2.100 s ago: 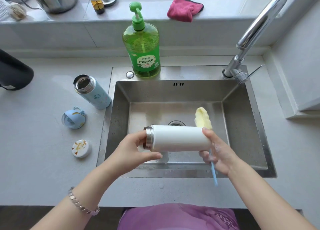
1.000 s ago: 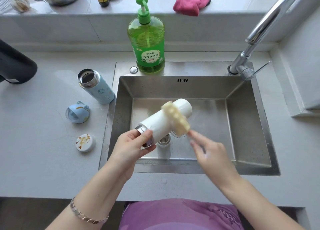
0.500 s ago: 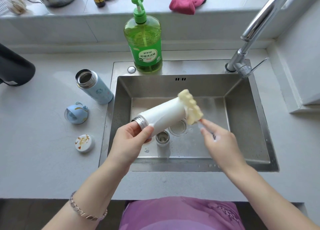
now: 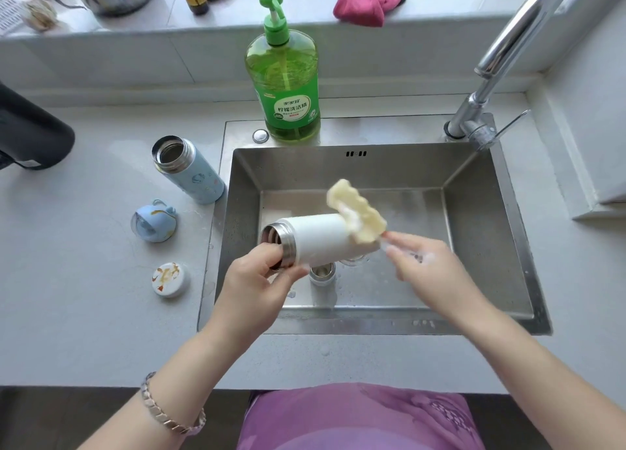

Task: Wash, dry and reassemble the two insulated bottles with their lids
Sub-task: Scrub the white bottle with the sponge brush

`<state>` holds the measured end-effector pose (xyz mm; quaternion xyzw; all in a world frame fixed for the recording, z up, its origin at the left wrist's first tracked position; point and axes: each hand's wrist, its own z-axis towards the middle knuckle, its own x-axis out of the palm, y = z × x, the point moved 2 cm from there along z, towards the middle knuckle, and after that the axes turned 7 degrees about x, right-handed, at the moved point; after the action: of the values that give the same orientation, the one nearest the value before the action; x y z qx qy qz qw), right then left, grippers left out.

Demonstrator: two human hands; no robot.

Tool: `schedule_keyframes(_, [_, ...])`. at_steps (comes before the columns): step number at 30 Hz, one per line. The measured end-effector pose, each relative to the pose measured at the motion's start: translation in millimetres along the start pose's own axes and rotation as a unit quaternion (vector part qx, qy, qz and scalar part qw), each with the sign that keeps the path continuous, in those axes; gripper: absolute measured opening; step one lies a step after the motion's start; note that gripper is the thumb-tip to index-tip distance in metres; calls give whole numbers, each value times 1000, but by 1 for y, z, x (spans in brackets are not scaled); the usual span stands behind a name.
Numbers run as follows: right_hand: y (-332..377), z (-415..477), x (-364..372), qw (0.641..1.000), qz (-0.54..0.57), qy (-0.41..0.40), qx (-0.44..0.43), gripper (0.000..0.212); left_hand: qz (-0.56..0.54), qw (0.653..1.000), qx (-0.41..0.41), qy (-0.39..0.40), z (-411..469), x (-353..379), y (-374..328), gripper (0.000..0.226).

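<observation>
Head view: smooth bottle [image 4: 321, 239], knobbly sponge [image 4: 362, 212]

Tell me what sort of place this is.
Most likely a home kitchen: a steel sink set into a counter, a tap over it, and a pump bottle of dish soap behind.

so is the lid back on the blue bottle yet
No, the blue bottle stands with its steel mouth open, and the blue lid lies apart from it on the counter.
</observation>
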<state>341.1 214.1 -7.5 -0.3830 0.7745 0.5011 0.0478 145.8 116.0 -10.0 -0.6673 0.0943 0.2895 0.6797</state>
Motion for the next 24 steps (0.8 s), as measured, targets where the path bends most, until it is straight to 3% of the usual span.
schedule_keyframes(1, [-1, 4, -2, 1000, -3, -5, 20, 27, 29, 999, 35, 12, 0, 0, 0, 15])
schedule_keyframes(5, [24, -20, 14, 994, 20, 91, -60, 29, 59, 992, 97, 47, 2, 5, 0, 30])
schedule_keyframes(10, [7, 3, -2, 998, 25, 42, 38, 29, 79, 985, 139, 62, 4, 2, 3, 32])
schedule_keyframes(14, [16, -11, 14, 995, 15, 91, -34, 27, 79, 986, 132, 67, 3, 2, 7, 30])
schedule_keyframes(18, [0, 8, 4, 998, -4, 57, 19, 29, 86, 984, 142, 64, 3, 3, 8, 24])
schedule_keyframes(22, [13, -6, 12, 995, 12, 81, -49, 29, 77, 985, 137, 66, 5, 7, 9, 27])
schedule_keyframes(24, [5, 0, 4, 998, 18, 60, -28, 25, 70, 987, 132, 57, 6, 6, 11, 30])
